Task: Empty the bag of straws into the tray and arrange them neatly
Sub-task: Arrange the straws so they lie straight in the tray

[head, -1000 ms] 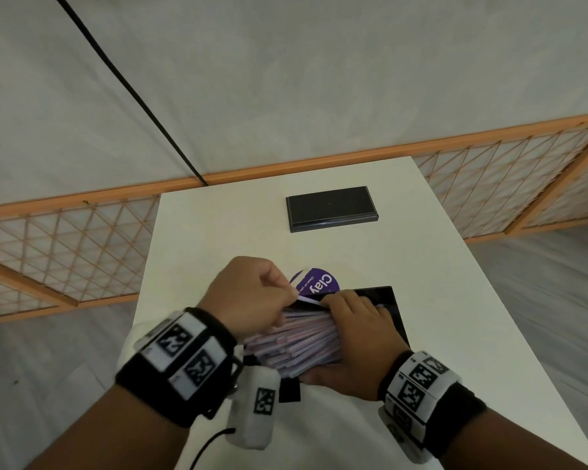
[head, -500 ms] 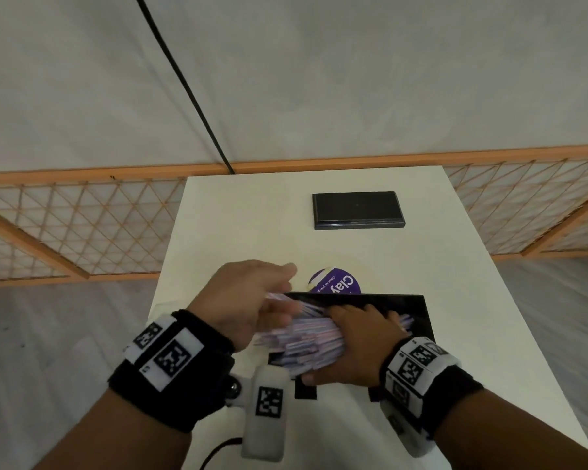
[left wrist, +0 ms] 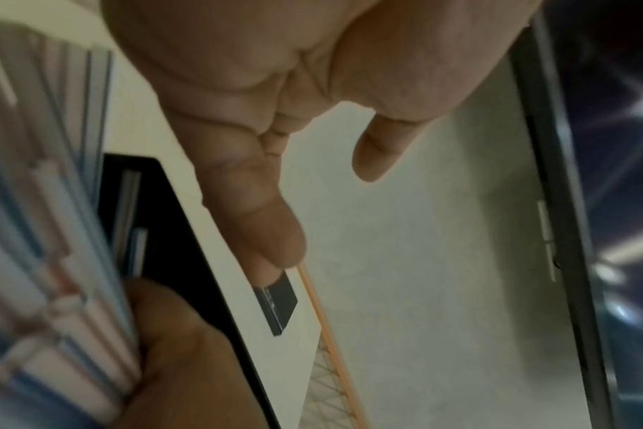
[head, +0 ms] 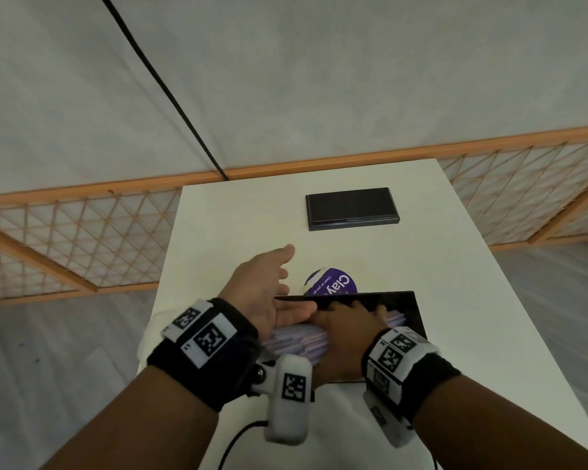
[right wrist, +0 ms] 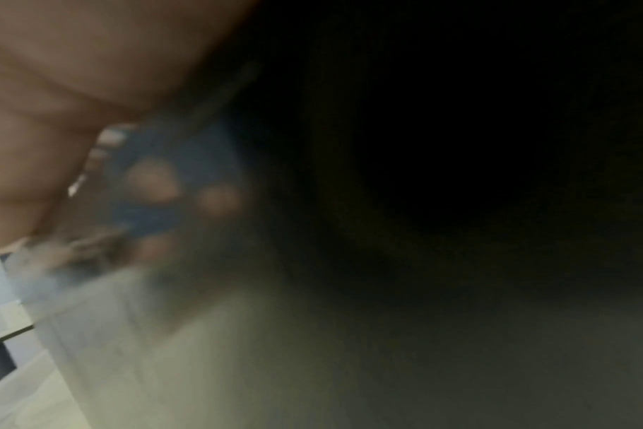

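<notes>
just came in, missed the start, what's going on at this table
A person is settling a bundle of straws into a black tray on the white table. The right hand lies over the straws, holding them down; whether it grips them is unclear. The left hand is open beside the tray, holding nothing. A purple round label lies behind the tray.

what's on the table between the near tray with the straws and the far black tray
In the head view, a purple round sticker reading "Clay", partly hidden behind the near tray; beyond it, bare tabletop up to the far tray.
</notes>
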